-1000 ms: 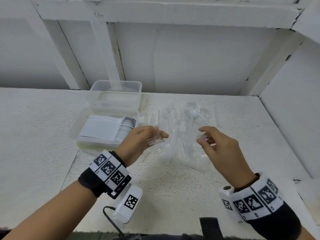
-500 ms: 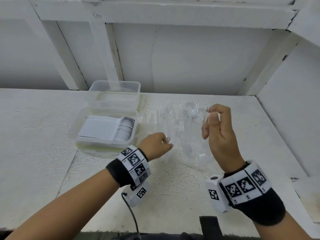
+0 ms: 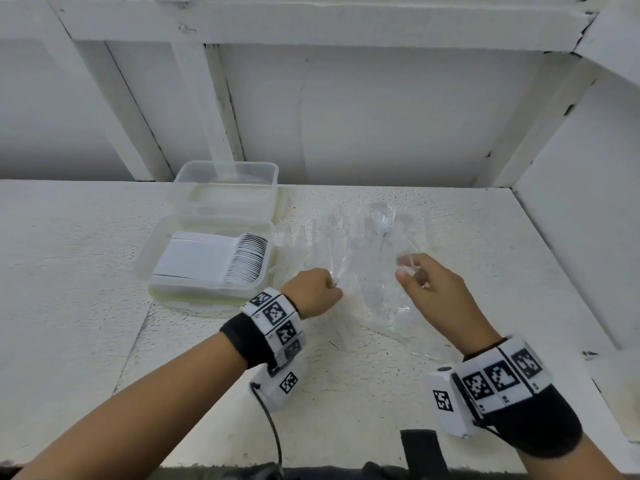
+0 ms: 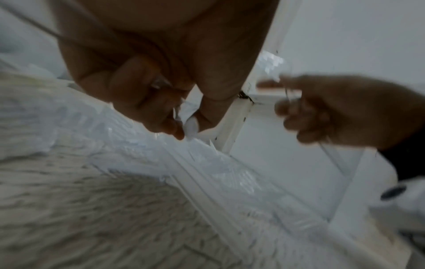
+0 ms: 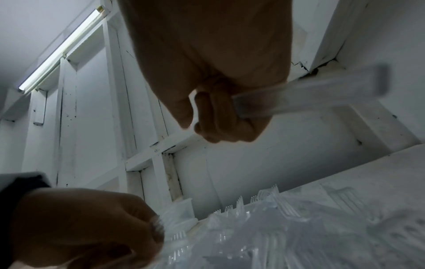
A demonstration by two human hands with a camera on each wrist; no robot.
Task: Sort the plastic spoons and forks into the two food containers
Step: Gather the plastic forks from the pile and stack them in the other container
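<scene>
A loose pile of clear plastic cutlery (image 3: 367,244) lies on the white table, right of two clear food containers. The near container (image 3: 147,268) holds a row of stacked white spoons (image 3: 221,254); the far container (image 3: 180,195) looks empty. My left hand (image 3: 334,289) is curled at the pile's left edge and pinches a small clear piece (image 4: 191,127). My right hand (image 3: 403,266) hovers over the pile's right side. In the right wrist view it grips clear cutlery handles (image 5: 310,96), and tines seem to show above its fingers.
The white table (image 3: 69,271) stretches left of the containers. A white side wall (image 3: 571,220) closes the right, and a framed back wall stands behind. A black strap (image 3: 420,448) hangs at the front edge.
My right hand rose with its clear cutlery half a second ago and has come back down over the pile. My left hand moved from beside the near container down to the pile's left edge.
</scene>
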